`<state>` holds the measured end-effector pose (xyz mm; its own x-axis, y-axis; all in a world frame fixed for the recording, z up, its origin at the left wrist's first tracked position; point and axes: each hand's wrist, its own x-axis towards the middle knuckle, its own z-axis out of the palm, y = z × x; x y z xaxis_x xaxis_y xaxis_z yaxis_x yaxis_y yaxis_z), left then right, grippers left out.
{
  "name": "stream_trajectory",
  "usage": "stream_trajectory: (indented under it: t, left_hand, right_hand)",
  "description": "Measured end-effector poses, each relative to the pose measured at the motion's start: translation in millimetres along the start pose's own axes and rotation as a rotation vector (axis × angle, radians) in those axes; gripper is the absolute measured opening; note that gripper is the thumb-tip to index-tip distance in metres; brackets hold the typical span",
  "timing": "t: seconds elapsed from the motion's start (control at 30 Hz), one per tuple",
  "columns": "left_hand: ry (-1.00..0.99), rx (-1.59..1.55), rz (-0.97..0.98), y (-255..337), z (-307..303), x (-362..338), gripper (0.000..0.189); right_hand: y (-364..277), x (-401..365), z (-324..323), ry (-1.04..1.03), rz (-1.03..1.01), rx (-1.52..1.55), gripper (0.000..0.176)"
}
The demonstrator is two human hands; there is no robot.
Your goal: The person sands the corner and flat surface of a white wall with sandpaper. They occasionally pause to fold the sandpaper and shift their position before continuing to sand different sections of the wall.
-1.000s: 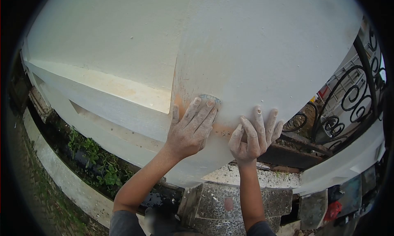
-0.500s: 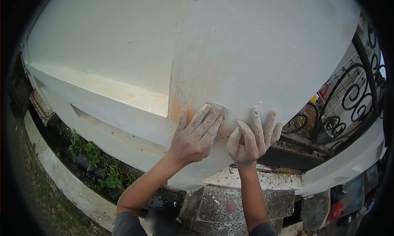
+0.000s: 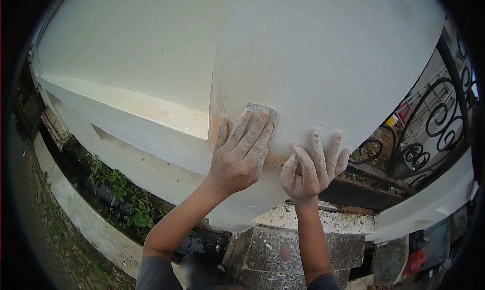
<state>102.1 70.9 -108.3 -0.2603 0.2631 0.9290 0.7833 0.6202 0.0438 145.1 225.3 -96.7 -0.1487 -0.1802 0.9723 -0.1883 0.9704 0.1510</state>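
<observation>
Flat against the white wall (image 3: 323, 63), my left hand (image 3: 240, 153) presses a small piece of sandpaper (image 3: 262, 108) under its fingers. Faint printing shows on the sandpaper's curled top edge; the rest of it lies hidden below the fingers. Pale dust coats both hands. Around the left fingers the wall is scuffed, with a brownish bare patch beside the corner of a recess. To the right, my right hand (image 3: 310, 171) is at the wall's lower part, fingers bent and apart, holding nothing visible. Whether all its fingertips touch the wall cannot be made out.
A ledge (image 3: 126, 106) juts from the wall at left. Below it runs a drain with green plants (image 3: 116, 189) and a concrete curb (image 3: 86, 214). Black scrolled ironwork (image 3: 434, 123) stands at right. Pebbled slabs (image 3: 283, 249) lie beneath my arms, with a red item (image 3: 414, 262) farther right.
My left hand has slid up the wall and slightly left with the sandpaper, uncovering more of its printed edge. My right hand stays almost where it was.
</observation>
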Motion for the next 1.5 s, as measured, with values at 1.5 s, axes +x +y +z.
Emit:
stream_trajectory:
  t: [1.5]
  left_hand:
    - [-0.009, 0.046, 0.044, -7, 12, -21, 0.039]
  right_hand:
    - [-1, 2, -2, 0.01, -0.027, 0.051, 0.016]
